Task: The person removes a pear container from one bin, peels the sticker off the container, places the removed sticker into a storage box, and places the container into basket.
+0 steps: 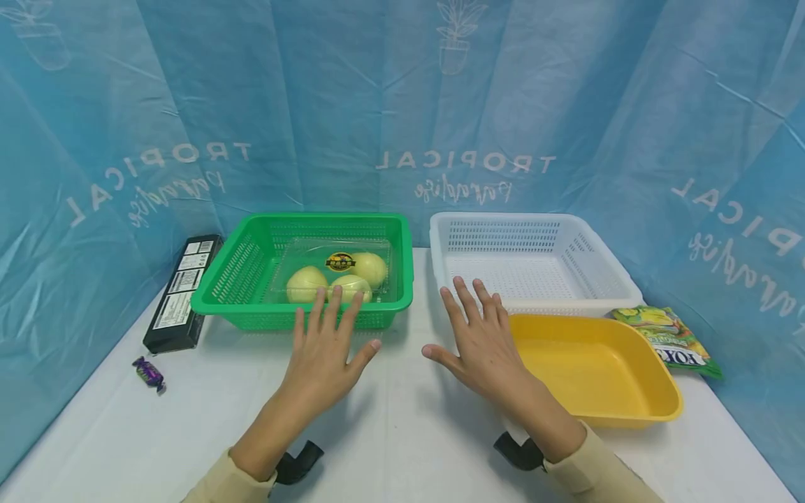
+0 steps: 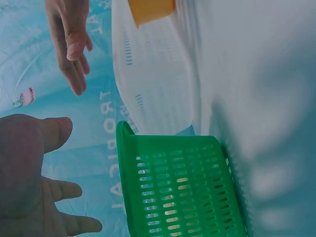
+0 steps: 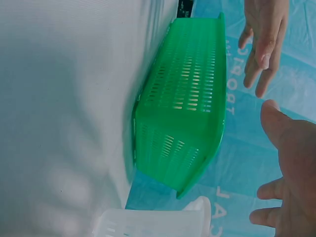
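Both hands hover over the white table with fingers spread and nothing held. My left hand (image 1: 321, 367) is in front of the green basket (image 1: 302, 318), its fingertips overlapping the basket's front rim in the head view. Inside that basket lies a clear plastic box (image 1: 298, 251) with several round pale-yellow fruits (image 1: 307, 285) and a dark label. My right hand (image 1: 481, 346) is left of the yellow tray (image 1: 591, 370), near the front of the white basket (image 1: 534, 304). In the left wrist view the left hand (image 2: 29, 177) appears beside the green basket.
A black box (image 1: 179, 293) with white labels lies left of the green basket, and a purple-wrapped candy (image 1: 149, 374) is nearer the front. At right, a green-yellow snack packet (image 1: 669, 339) lies partly behind the yellow tray. A blue curtain (image 1: 352, 105) hangs behind.
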A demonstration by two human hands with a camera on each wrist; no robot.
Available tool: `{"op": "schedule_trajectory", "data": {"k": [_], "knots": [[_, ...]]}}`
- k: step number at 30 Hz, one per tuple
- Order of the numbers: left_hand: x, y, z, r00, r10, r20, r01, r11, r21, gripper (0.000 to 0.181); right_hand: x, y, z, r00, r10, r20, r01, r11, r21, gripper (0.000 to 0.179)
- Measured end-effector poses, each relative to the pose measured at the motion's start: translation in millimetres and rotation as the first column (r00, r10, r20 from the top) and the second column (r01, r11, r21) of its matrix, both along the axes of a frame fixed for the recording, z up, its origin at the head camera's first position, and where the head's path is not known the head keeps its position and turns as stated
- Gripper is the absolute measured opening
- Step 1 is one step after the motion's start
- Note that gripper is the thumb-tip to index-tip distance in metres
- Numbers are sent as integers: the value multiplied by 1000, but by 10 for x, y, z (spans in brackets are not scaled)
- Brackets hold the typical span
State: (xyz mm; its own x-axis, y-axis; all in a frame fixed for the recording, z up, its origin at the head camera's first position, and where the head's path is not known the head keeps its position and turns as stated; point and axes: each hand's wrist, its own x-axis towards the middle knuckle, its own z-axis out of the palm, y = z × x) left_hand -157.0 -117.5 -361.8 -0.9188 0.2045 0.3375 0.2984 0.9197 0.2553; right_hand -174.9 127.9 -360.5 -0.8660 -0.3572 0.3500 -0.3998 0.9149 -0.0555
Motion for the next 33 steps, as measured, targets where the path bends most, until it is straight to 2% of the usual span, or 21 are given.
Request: {"op": "schedule_trajectory", "data": {"k": [9, 18, 33], "knots": [[-35, -54, 42, 1000, -1, 2, 1, 999, 44, 74, -48, -36, 37, 1000, 31, -2, -31, 998, -48, 90], [-79, -117, 74, 1000, 4, 2, -4, 997, 75, 72, -103, -90, 83, 998, 52, 36, -48, 993, -111, 90], [-199, -255, 128, 1000, 2, -12, 1, 980, 200, 67, -225, -173, 130, 989, 98, 114, -77, 981, -177, 87]]}}
